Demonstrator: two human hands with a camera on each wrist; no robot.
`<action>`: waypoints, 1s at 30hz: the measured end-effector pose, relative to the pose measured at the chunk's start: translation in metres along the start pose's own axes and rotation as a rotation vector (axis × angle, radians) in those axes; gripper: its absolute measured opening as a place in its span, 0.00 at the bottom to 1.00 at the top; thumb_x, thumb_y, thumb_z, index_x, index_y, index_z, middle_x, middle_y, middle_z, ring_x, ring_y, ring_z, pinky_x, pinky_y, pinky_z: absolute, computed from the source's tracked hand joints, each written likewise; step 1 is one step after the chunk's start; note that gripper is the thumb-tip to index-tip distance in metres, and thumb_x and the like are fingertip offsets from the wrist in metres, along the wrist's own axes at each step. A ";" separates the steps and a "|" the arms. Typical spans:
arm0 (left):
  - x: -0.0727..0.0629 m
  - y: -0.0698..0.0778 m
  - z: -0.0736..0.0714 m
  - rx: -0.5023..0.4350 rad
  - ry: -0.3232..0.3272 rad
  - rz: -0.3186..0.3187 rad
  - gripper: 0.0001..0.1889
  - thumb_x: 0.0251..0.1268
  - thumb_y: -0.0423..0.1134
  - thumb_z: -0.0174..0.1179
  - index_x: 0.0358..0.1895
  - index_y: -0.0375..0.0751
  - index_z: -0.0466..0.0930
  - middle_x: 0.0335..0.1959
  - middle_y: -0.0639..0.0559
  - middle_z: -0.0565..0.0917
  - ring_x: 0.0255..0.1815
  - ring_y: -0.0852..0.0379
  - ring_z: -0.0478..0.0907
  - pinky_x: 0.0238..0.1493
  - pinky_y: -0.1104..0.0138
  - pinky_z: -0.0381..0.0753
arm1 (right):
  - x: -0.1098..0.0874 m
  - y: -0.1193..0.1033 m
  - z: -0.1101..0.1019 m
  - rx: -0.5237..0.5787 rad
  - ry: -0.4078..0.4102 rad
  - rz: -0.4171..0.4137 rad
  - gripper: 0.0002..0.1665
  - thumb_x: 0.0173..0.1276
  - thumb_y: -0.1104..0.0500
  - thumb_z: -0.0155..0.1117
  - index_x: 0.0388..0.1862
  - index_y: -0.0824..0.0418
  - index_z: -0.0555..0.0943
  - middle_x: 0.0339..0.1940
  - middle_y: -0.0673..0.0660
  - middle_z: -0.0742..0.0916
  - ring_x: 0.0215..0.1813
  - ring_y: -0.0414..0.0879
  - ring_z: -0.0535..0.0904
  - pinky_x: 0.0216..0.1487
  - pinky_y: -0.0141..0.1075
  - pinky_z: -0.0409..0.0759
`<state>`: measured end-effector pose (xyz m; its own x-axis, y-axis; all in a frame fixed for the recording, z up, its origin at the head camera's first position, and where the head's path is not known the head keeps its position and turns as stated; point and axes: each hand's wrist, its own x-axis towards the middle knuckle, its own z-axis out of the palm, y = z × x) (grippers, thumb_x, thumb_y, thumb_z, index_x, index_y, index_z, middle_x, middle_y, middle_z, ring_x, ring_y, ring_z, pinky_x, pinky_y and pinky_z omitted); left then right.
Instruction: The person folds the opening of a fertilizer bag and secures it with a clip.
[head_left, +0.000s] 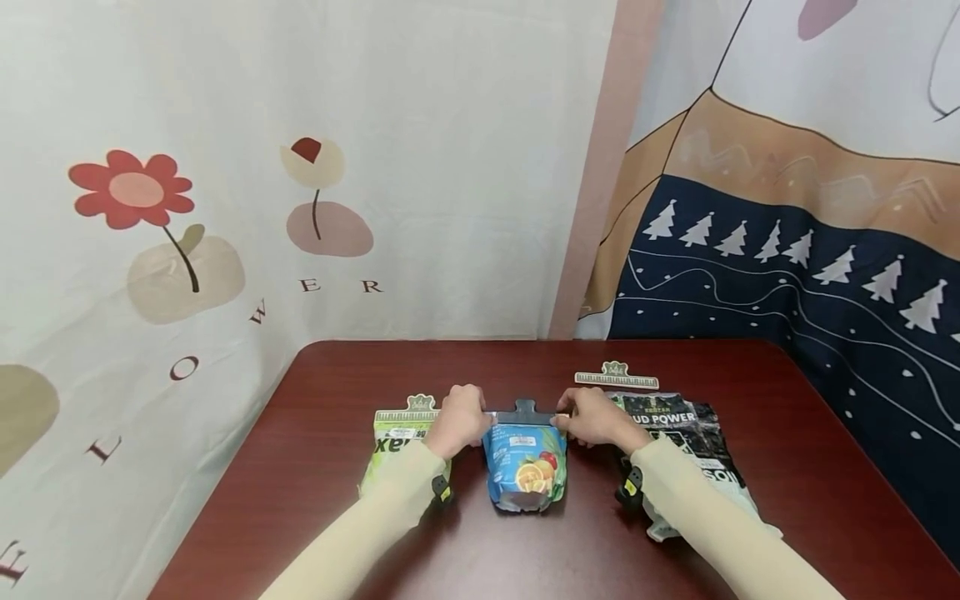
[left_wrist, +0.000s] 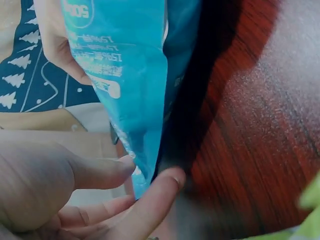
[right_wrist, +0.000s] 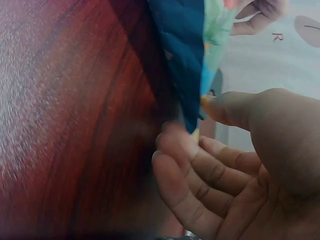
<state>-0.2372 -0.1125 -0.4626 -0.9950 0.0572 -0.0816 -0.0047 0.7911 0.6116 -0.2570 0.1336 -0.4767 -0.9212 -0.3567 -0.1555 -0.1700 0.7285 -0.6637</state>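
Observation:
A blue pouch point(head_left: 522, 462) printed with fruit stands in the middle, with a dark clip point(head_left: 525, 414) across its top edge. My left hand point(head_left: 459, 421) pinches the pouch's upper left corner; in the left wrist view the thumb and a finger close on the blue corner. At the upper right corner my right hand point(head_left: 594, 417) pinches the pouch between thumb and fingers, as the right wrist view also shows. Its lower fingers point(right_wrist: 170, 175) are loosely bent. The hands partly cover both ends of the dark clip.
Left of the pouch lies a green bag point(head_left: 390, 454) with a cream clip point(head_left: 405, 414) on its top, partly behind my left arm. A black bag point(head_left: 708, 429) lies to the right, partly under my right sleeve. Another cream clip point(head_left: 617, 381) lies behind it on the reddish-brown table point(head_left: 300, 500).

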 end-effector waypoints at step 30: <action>-0.005 0.062 0.024 -0.404 -0.241 0.222 0.19 0.63 0.54 0.71 0.54 0.52 0.87 0.47 0.57 0.89 0.46 0.61 0.85 0.49 0.64 0.84 | -0.060 0.064 -0.101 -0.008 0.132 -0.071 0.36 0.75 0.39 0.61 0.71 0.60 0.74 0.64 0.65 0.83 0.62 0.59 0.82 0.60 0.55 0.81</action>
<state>-0.2300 -0.0497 -0.4431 -0.9254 0.3732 -0.0656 0.1180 0.4482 0.8861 -0.2480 0.2606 -0.4364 -0.9448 -0.3276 -0.0106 -0.2385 0.7092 -0.6634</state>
